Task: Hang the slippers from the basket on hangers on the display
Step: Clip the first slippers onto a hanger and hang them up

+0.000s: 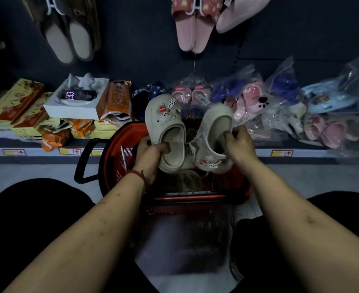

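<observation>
Left slipper: held over the red basket. Its long axis runs away from the person, with the charm-covered toe pointing towards the shelf and the opening facing the camera.
Right slipper: just beside the first and also above the basket, but turned the other way. The heel points towards the shelf and the toe with its charms towards the person.
Left hand: grips the left slipper near the heel, with the thumb curled into the opening and the fingers wrapped beneath.
Right hand: fingers are curled over the side rim of the right slipper, clamping it.
Link: a thin pale cord shows between the two slippers; where it ends is hard to make out.
Material: cream, smooth moulded foam with thick rounded soles and small vent holes. The charms are red, white and black.
Hidden: the slippers and hands cover most of the basket's inside. A brownish shape lies there, too dim to identify.
Basket: slotted plastic walls and a black handle swung out to the left.
Around: bagged slippers in crinkled clear plastic and yellow boxes lie on the shelf. Pink slippers hang above, cut off by the top edge.
</observation>
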